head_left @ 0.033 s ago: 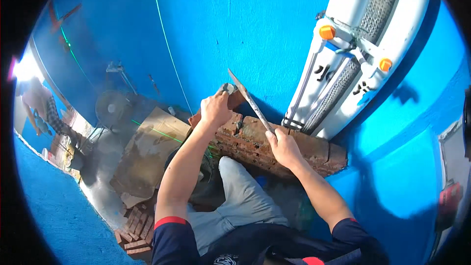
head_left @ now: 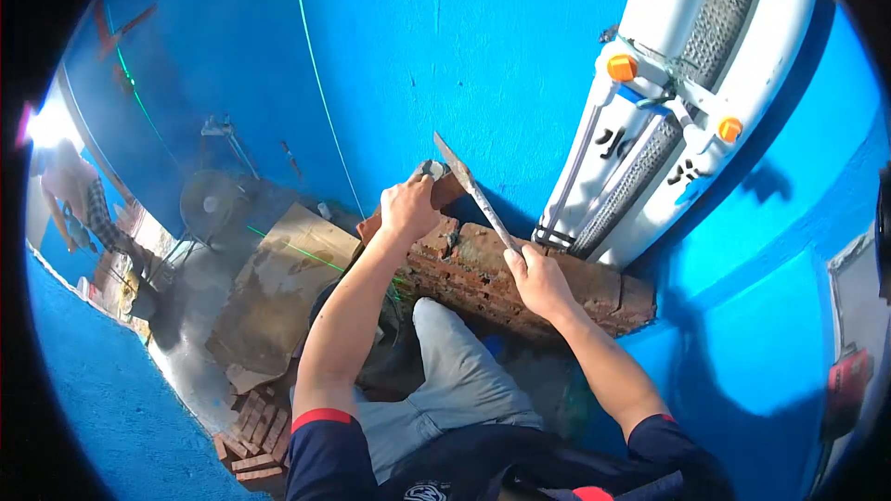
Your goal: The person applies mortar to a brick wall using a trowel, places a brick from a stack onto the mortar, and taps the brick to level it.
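Observation:
My left hand (head_left: 408, 208) is closed round a reddish brick (head_left: 449, 191) at the far left end of a low brick wall (head_left: 520, 271). Grey mortar (head_left: 432, 170) shows at the brick's far end, just beyond my fingers. In my right hand (head_left: 541, 282), above the wall's middle, is the handle end of a long, narrow trowel (head_left: 481, 199). Its mortar-smeared blade points up and left, with the tip near the held brick. Whether the blade touches the brick, I cannot tell.
White pipes with orange caps (head_left: 622, 68) run down the blue wall behind the brickwork. A stained board (head_left: 269, 288) lies to the left, past a dark bucket partly hidden by my left arm. Loose bricks (head_left: 260, 431) are stacked lower left. Another person (head_left: 79, 190) is at far left.

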`<state>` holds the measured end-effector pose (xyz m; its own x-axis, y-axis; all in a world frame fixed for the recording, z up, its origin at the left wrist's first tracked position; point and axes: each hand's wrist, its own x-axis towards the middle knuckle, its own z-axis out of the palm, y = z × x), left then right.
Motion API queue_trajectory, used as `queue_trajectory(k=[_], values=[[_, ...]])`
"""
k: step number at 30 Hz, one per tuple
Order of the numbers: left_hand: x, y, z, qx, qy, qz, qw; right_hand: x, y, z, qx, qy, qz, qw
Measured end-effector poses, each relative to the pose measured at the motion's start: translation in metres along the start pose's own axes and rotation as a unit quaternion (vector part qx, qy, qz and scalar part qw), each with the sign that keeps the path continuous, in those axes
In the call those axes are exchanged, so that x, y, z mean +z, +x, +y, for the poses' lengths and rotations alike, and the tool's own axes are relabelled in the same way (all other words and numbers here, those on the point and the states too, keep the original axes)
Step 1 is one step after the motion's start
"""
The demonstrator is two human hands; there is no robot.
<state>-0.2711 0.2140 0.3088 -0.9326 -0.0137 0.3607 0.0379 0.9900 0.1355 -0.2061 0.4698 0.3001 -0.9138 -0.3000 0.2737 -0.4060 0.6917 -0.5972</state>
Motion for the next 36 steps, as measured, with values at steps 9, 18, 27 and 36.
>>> queue_trajectory(k=[9, 18, 27, 36], values=[[-0.004, 0.015, -0.017, -0.016, -0.037, 0.007, 0.999, -0.052, 0.026, -0.062, -0.303, 0.405, 0.180, 0.843], [0.000, 0.025, -0.027, -0.024, -0.079, 0.024, 0.996, -0.001, -0.017, 0.043, 0.107, -0.026, -0.007, 0.994], [-0.025, -0.008, -0.043, -0.128, -0.632, -0.132, 0.753, -0.034, -0.040, 0.041, 0.016, 0.075, 0.012, 0.997], [0.054, -0.050, -0.025, -0.233, -0.876, -0.313, 0.283, -0.042, -0.007, 0.070, -0.071, 0.020, -0.026, 0.997]])
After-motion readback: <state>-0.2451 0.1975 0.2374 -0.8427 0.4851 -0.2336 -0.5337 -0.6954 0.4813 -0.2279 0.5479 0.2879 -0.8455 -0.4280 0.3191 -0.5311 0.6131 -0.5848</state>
